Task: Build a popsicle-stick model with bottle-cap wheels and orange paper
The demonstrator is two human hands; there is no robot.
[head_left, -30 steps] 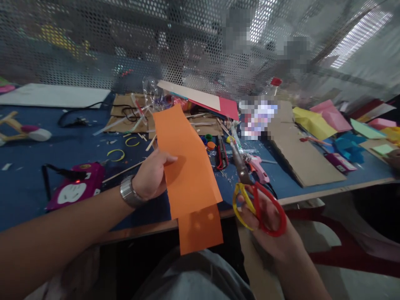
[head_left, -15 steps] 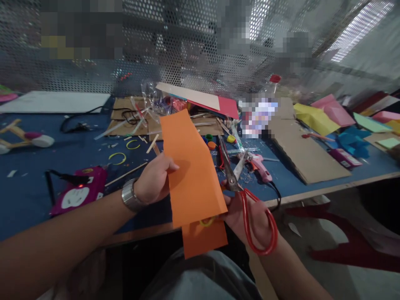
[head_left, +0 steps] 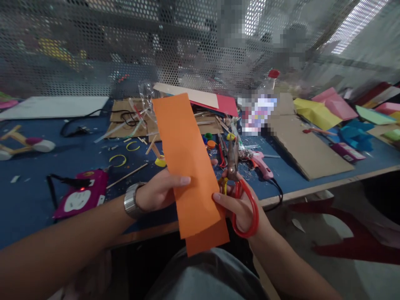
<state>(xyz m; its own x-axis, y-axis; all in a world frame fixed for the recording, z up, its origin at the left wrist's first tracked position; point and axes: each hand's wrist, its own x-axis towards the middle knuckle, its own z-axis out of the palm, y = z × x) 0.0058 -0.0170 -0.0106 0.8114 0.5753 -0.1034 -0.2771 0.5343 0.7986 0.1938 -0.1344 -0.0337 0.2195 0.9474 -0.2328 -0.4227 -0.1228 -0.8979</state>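
Note:
My left hand [head_left: 158, 192], with a metal watch on the wrist, pinches the left edge of a folded strip of orange paper [head_left: 187, 166] held upright above the table's front edge. My right hand [head_left: 237, 206] grips red and yellow scissors [head_left: 239, 187] with the blades closed and pointing up, and its thumb presses on the paper's right edge. The scissors stand just right of the paper.
The blue table [head_left: 37, 179] carries a pink power strip [head_left: 79, 198], a pink glue gun [head_left: 261, 162], cardboard sheets [head_left: 300, 146], coloured paper [head_left: 325, 110], sticks, bottle caps and a plastic bottle [head_left: 259, 106]. A perforated metal screen stands behind. A red chair [head_left: 343, 246] stands at the right.
My right hand has brought the scissors in from the right to the paper's edge; the blades opened, then closed. My thumb now rests on the paper, which stands straighter.

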